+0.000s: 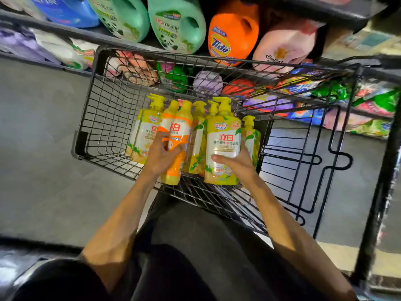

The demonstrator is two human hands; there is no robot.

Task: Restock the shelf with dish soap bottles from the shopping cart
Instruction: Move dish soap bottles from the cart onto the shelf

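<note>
Both hands are down inside the shopping cart [86,118], each grasping a dish soap bottle. The left hand [161,155] is wrapped round the orange-banded bottle [173,146] near the cart's middle. A twin bottle stands pressed against it, and I cannot tell whether the fingers take in both. The right hand [234,164] cups the yellow pump bottle [223,144] from the side, low on its body, toward the cart's right wall.

The other bottles [198,131] lean together in a row across the cart floor, touching the two held ones. The shelf [71,32] lies beyond the cart's far rim, crowded with detergent jugs [176,25].

Risks, as I judge them:
- A low, one-handed hold on a tall bottle leaves it top-heavy, so it could tip out of the palm on the lift
- Pulling the held bottles away removes support, and the leaning neighbours may topple across the cart floor
- A pump head could snag the cart's wire rim on the way out
- If the left hand has only half caught the twin, it may drop back into the cart
</note>
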